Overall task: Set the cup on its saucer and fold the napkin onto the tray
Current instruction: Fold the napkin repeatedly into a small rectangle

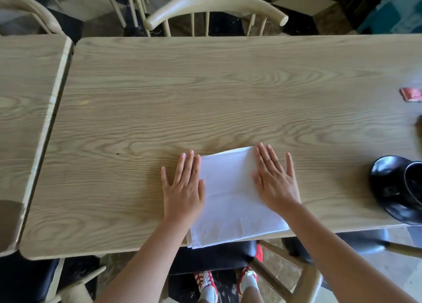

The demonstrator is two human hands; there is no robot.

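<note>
Two flat hands press a folded white napkin (230, 195) on the wooden tabletop (205, 92), its near edge overhanging. Left hand (182, 188) lies palm-down on the napkin's left edge, grip spread apart; right hand (275, 179) rests on its right side, fingers likewise splayed. Well right of the napkin, a black cup (414, 183) sits on its black saucer (386, 177).

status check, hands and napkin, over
Left hand and right hand flat, open, pressing the folded napkin at the table's near edge. Black cup on saucer, far right. No tray in view. Nothing in the way.
</note>
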